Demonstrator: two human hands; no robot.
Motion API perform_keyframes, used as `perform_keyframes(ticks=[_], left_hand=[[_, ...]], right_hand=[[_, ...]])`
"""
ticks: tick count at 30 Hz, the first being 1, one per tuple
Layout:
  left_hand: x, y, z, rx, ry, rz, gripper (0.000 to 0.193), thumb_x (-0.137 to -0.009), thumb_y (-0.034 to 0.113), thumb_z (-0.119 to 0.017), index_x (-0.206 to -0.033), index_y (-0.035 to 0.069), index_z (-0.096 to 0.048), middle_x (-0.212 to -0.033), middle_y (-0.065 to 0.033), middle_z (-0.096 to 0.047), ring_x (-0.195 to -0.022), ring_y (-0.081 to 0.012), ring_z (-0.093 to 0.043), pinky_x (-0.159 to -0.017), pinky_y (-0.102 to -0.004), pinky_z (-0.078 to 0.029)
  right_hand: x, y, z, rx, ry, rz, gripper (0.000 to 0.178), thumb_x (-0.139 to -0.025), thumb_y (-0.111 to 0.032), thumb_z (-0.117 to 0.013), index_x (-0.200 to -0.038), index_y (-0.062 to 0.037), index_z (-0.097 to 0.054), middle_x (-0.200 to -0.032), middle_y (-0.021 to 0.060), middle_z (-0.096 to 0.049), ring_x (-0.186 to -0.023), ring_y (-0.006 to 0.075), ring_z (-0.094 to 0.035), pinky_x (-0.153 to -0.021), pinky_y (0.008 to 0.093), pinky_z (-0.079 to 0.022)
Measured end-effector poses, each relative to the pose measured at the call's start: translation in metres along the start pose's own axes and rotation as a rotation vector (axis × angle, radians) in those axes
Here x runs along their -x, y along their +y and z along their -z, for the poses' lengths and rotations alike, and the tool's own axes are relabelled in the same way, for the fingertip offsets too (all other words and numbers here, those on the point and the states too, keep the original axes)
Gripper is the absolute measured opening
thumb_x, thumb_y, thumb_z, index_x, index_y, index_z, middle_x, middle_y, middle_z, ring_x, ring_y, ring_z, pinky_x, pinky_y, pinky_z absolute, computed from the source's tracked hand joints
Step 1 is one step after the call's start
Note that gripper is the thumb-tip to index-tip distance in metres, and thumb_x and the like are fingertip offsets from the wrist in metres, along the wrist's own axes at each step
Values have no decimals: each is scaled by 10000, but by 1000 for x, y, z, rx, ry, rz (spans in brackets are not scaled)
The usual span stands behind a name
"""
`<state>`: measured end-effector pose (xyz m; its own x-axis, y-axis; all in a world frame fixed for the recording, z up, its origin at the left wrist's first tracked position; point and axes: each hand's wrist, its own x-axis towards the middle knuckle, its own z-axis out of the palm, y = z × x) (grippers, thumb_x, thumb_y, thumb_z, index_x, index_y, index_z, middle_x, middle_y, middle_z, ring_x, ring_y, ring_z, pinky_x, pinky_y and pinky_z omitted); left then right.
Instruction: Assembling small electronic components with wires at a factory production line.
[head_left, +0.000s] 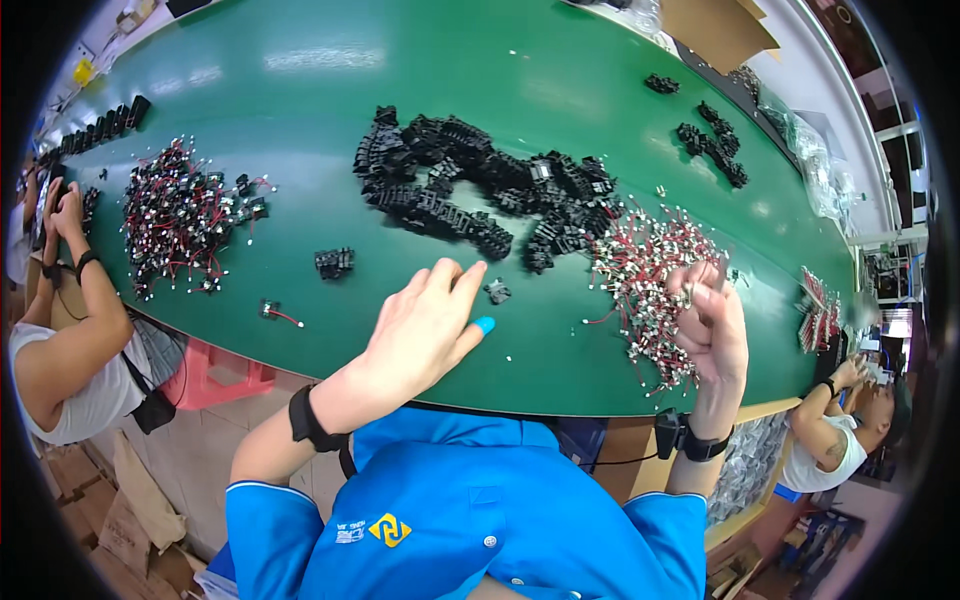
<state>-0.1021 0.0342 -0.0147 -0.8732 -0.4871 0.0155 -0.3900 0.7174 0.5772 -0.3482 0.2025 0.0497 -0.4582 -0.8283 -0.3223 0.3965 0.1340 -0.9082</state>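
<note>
My left hand (420, 325) hovers over the green table (420, 375), palm down, fingers stretched and thumb apart, with nothing visible in it. A blue cover sits on its thumb tip. Just right of its fingertips lies a small black plastic part (497, 291). My right hand (712, 325) is over the right side of a heap of small white connectors with red wires (640, 270). Its fingers are curled in, thumb against them; whatever they pinch is too small to make out. Beyond both hands stretches a long pile of black plastic housings (440, 150).
Left of me are a heap of black parts with red wires (180, 220), a small black cluster (334, 263) and a single wired piece (280, 312). More black parts (715, 145) lie far right, wire bundles (820, 312) near the right edge. Other people work at both ends.
</note>
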Motion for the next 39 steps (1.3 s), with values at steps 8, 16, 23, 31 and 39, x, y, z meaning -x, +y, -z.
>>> perform_keyframes(ticks=[8, 16, 23, 31, 39], left_hand=[[-22, 11, -25, 1, 70, -43, 239, -745, 99, -652, -967, 42, -583, -950, -94, -525, -905, -280, -558, -711, -381, -483], [-12, 25, 2, 607, -8, 179, 252, -760, -15, -608, -1007, 25, -580, -932, -99, -589, -686, -161, -605, -545, -289, -509], [22, 48, 22, 1383, -428, 341, 337, -862, -3, -521, -1196, -47, -521, -982, -123, -618, -859, -201, -656, -667, -251, -554], [29, 47, 29, 1412, -443, 400, 404, -922, 18, -454, -1323, -1, -413, -1065, -131, -613, -897, -248, -657, -691, -268, -559], [32, 44, 29, 1452, -428, 371, 384, -953, 82, -435, -1330, 9, -407, -1186, -160, -543, -925, -268, -649, -702, -282, -564]], right_hand=[[32, 28, -18, -209, -190, -223, 174, -825, -62, -612, -972, 31, -602, -927, 105, -636, -415, -11, -311, -351, 163, -219], [36, 47, -43, -150, -91, -103, 121, -810, -62, -653, -889, 29, -645, -932, 81, -619, -558, 23, -463, -432, 145, -309], [43, 50, -76, 45, -152, 145, 109, -764, 20, -655, -856, 25, -595, -875, 122, -584, -698, 105, -557, -577, 187, -440], [51, 65, -82, 268, -101, 416, 154, -753, 50, -685, -900, 17, -653, -896, 134, -643, -771, 129, -624, -567, 194, -465], [48, 65, -83, 472, -53, 559, 201, -711, 36, -729, -894, -9, -657, -855, 112, -657, -670, 99, -616, -466, 176, -413]])
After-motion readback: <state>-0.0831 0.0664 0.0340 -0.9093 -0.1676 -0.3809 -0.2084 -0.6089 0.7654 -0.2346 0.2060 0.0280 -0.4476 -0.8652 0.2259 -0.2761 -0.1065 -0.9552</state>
